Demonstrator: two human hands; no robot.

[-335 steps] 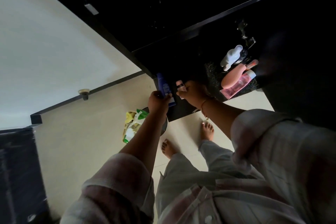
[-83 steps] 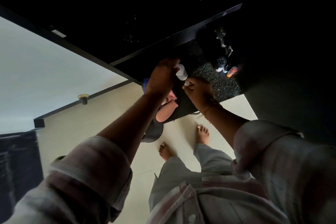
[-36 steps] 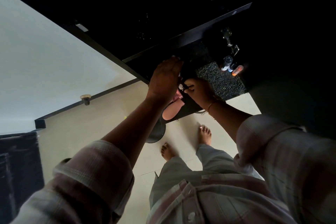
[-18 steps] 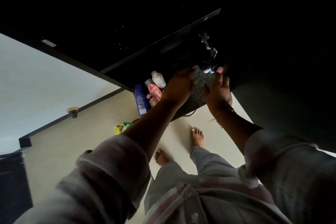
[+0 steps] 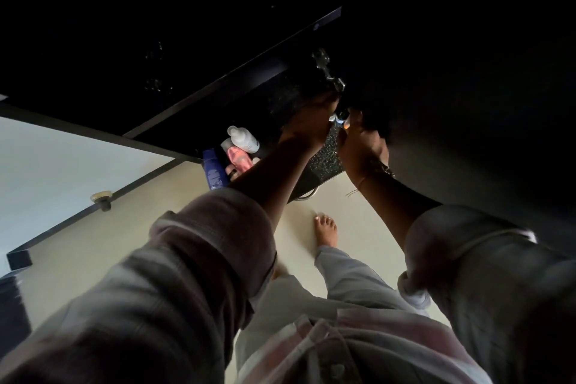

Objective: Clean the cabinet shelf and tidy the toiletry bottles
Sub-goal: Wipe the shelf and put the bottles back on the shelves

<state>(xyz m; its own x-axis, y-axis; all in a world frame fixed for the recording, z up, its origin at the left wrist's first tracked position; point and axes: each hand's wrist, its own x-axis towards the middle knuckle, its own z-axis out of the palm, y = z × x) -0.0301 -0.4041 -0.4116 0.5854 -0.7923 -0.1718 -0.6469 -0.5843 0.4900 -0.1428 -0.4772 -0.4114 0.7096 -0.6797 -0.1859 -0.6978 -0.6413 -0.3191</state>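
The speckled cabinet shelf lies in a dark cabinet ahead. At its left end stand a blue bottle, a pink bottle and a white bottle, close together. Far back on the right sit a few small bottles, one with an orange tip. My left hand reaches in on their left side and my right hand on their right side, both touching or nearly touching them. The fingers of both hands are lost in shadow, so no grip shows.
A metal door hinge hangs just above the small bottles. The dark open cabinet door stands at the right. Below is a pale floor with my bare foot. A door stopper sits at the white wall, left.
Since half a second ago both hands have pushed further back to the small bottles at the right. Earlier they set the blue, pink and white bottles together at the shelf's left end.
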